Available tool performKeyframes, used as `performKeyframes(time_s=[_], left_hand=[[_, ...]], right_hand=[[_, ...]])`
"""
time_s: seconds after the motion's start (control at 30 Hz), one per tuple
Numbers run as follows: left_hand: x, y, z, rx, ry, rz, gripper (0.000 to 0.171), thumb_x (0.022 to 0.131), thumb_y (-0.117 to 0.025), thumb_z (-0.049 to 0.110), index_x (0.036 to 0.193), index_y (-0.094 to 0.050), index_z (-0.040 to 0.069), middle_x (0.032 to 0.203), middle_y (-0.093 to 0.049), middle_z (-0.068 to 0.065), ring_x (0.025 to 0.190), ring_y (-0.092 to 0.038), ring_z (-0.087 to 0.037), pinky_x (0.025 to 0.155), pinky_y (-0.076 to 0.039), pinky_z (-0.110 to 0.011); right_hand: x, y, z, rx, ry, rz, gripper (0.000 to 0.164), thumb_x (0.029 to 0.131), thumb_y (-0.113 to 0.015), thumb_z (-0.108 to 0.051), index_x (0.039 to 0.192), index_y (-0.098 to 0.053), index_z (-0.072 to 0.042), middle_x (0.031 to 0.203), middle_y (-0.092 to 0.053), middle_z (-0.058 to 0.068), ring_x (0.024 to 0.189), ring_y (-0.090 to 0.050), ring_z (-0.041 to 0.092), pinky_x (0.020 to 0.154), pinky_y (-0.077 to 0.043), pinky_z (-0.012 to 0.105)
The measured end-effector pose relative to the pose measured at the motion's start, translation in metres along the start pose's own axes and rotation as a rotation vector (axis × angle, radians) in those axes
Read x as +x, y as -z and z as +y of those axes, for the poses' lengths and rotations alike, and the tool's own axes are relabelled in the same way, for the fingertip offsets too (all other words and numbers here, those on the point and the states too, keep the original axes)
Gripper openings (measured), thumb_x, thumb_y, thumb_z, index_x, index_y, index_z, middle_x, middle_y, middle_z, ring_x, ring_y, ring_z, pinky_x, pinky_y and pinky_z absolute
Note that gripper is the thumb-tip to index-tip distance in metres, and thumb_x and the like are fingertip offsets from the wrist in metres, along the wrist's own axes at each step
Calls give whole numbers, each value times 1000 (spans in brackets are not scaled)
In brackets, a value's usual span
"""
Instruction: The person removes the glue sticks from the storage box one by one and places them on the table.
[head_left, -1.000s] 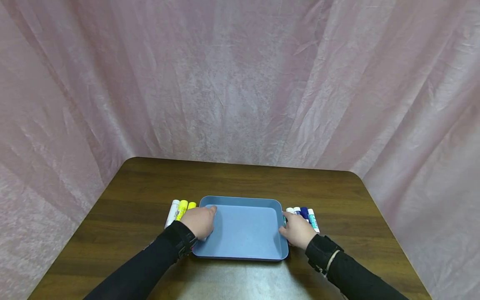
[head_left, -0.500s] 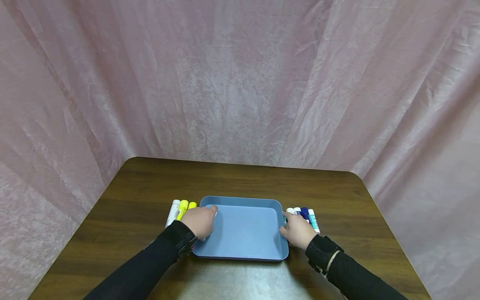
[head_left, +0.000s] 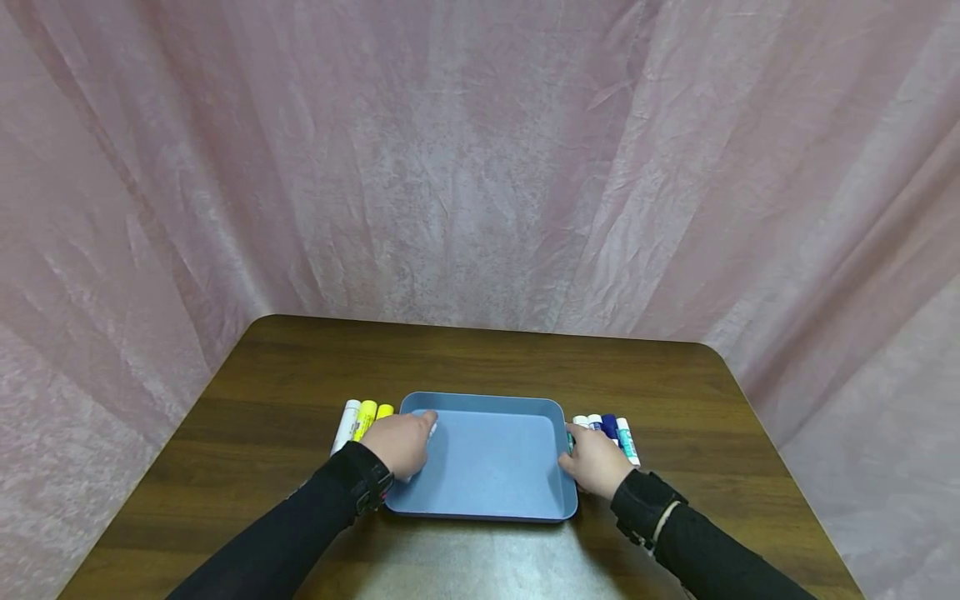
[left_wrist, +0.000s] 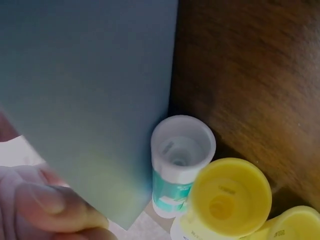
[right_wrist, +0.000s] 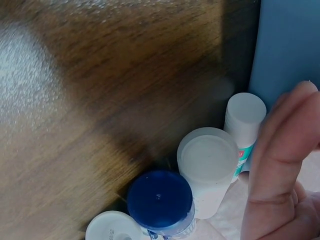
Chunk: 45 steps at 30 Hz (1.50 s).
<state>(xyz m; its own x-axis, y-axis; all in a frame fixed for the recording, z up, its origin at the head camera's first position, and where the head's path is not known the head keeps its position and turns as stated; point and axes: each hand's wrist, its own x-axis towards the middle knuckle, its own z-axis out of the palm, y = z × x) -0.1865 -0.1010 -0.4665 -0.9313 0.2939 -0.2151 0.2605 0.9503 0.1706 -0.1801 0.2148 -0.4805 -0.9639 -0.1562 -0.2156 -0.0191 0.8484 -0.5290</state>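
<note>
A shallow blue tray [head_left: 495, 467] lies flat on the table between both hands. My left hand [head_left: 399, 444] is over its left side, fingers curled. White ends of a marker [head_left: 433, 428] peek out past the thumb and below the palm; the hand covers its middle. At the tray's right rim, my right hand [head_left: 596, 462] holds the edge, with thumb and index finger at the rim. In the right wrist view its fingers [right_wrist: 280, 155] lie right beside a white marker with a teal label [right_wrist: 245, 120].
Left of the tray is a row of markers: teal-labelled [left_wrist: 172, 185], yellow [head_left: 365, 419] and white [head_left: 345, 427]. On the right lie a blue-capped marker [head_left: 609, 427] and a white-and-teal one [head_left: 627, 442]. Behind the brown wooden table [head_left: 480, 358] hangs a pink curtain [head_left: 480, 167].
Both hands and the tray stay in nearly the same place. Only the curtain's folds at the right have shifted.
</note>
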Motion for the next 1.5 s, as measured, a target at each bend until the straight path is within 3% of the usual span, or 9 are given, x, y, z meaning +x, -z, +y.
performKeyframes(time_s=[0.13,0.47,1.07,1.5], left_hand=[[-2,5,1,-35,-2,-4,52,92,-69,17,140,-54,7,102,-73,-14,72,-61,-20,61,-50,-34],[-6,18,-2,-119,18,15,55,91,-70,18,142,-51,12,95,-69,-9,70,-60,-19,57,-49,-33],[-10,42,-13,-197,-46,101,57,90,-69,20,142,-47,14,99,-67,-9,73,-60,-15,56,-51,-28],[-14,59,-21,-221,-35,129,58,90,-69,19,143,-46,12,101,-68,-11,71,-62,-16,59,-53,-29]], right_hand=[[0,-1,0,2,-1,-1,56,93,-65,-11,143,-50,7,54,-55,1,44,-55,14,45,-43,28],[-1,-1,0,1,14,8,55,93,-65,-10,143,-50,8,54,-55,2,43,-55,14,45,-43,29],[0,0,0,0,12,1,56,93,-65,-10,143,-50,7,53,-56,1,42,-55,14,44,-41,28],[1,-2,2,-3,12,-1,55,93,-65,-11,143,-50,7,54,-56,1,43,-55,14,45,-43,28]])
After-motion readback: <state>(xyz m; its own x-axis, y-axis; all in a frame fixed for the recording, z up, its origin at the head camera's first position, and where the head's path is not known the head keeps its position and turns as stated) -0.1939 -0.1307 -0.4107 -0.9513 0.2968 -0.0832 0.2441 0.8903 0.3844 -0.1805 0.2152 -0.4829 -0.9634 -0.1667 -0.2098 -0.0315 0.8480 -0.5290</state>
